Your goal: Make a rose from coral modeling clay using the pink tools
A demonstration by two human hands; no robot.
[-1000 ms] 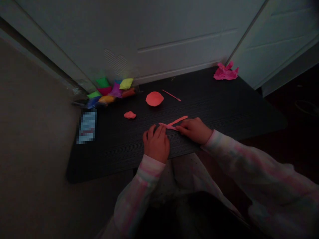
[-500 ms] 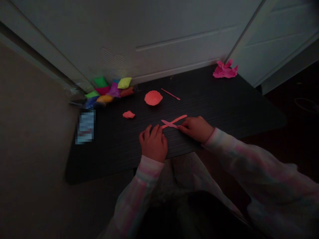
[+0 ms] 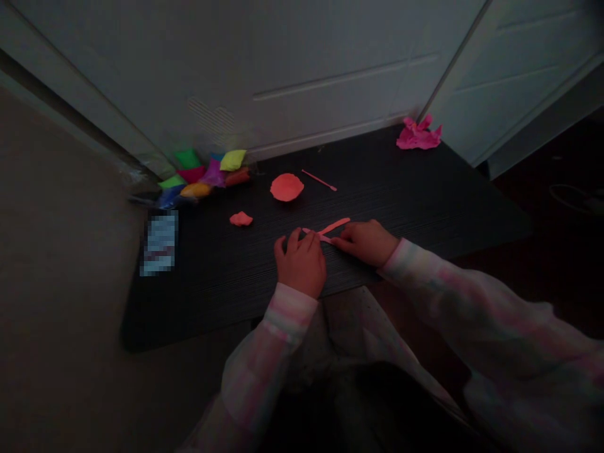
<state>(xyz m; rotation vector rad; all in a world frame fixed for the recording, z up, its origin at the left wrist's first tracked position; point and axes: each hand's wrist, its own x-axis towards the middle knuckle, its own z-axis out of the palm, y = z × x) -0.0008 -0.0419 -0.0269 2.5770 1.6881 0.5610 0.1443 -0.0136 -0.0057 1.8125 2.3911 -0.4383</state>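
On the dark table lies a flat orange-pink clay strip [image 3: 336,225]. A pink plastic clay knife [image 3: 326,239] crosses it at a slant. My right hand [image 3: 370,242] is closed around the knife's handle end, at the right of the strip. My left hand [image 3: 302,264] rests palm down with bent, parted fingers, its fingertips over the knife blade and the near end of the strip. It covers that end of the strip and much of the blade. Farther back sit a small clay bowl [image 3: 287,188] and, left of it, a clay lump [image 3: 241,219].
A thin pink tool [image 3: 319,180] lies right of the bowl. Colourful clay packets [image 3: 197,189] are heaped at the back left, above a blurred-out pale item [image 3: 160,244]. Crumpled pink material [image 3: 419,135] sits at the back right. A white panelled door [image 3: 330,50] stands behind the table [image 3: 212,277].
My left hand has slid right and slightly forward, so its fingers now cover the knife blade and more of the strip. The right hand keeps its grip on the knife. The view shifted slightly.
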